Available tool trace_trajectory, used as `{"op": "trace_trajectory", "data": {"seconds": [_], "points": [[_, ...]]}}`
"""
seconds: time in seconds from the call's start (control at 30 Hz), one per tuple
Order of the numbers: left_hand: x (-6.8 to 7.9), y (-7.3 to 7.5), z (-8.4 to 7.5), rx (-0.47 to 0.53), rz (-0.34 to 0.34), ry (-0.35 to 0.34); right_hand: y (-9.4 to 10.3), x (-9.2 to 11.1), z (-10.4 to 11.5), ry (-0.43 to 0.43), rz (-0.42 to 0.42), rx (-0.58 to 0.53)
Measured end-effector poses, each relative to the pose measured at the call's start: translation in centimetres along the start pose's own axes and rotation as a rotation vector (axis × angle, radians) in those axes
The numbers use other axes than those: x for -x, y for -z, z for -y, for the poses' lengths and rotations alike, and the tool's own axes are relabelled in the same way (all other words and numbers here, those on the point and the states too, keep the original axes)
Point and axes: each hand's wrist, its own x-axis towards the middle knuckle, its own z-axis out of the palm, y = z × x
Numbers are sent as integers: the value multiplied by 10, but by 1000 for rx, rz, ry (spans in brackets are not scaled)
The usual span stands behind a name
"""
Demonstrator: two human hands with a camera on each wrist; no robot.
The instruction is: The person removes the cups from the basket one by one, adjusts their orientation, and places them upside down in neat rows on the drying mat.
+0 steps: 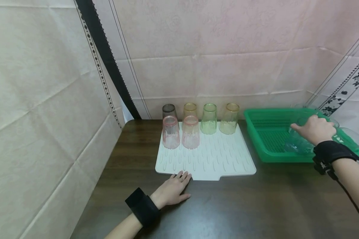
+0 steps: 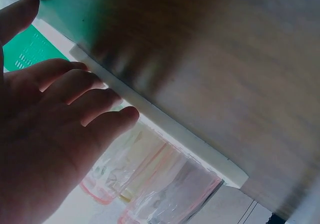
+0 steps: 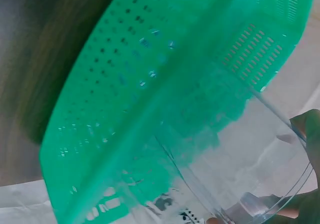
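My right hand [image 1: 315,130] is over the right part of a green plastic basket [image 1: 258,151]. Its fingers grip a clear glass [image 3: 240,154], which tilts against the perforated basket wall in the right wrist view. Flat on the table, my left hand [image 1: 173,191] has its spread fingertips at the front edge of a white ridged draining mat [image 1: 215,159]. Bottoms-up or not I cannot tell, two pink glasses [image 1: 190,132] stand in the mat's front row. Behind and beside them are a grey glass [image 1: 169,110], two amber glasses [image 1: 229,119] and a green glass [image 1: 209,119].
More clear glasses [image 1: 352,136] lie in the basket's right end, partly hidden by the right hand. The dark wooden table [image 1: 227,209] reaches a cloth-covered wall [image 1: 215,76] behind. A cable [image 1: 351,199] trails from the right wrist strap.
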Motion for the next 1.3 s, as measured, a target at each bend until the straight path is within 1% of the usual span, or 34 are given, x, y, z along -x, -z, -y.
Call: {"op": "trace_trajectory", "data": {"seconds": [0.1,0.2,0.4,0.67,0.87,1.1,1.2,1.3], "points": [[0,0,0,1,-10,-7,5,1,6,24,-34,-18],[1,0,-1,-3,-9,-5,12,2,11,33,-49,-26],[0,-1,-2,-12,15,19,27,0,19,34,-89,-33],[0,0,-3,-12,13,37,41,-2,35,59,-139,-76],[-1,0,-3,-8,9,39,47,-1,45,73,-150,-79],[-1,0,-3,-14,6,41,51,-1,50,79,-150,-103],[-1,0,-4,-19,2,42,52,0,51,90,-134,-127],[-1,0,-4,-20,5,44,51,1,53,113,-99,-147]]}}
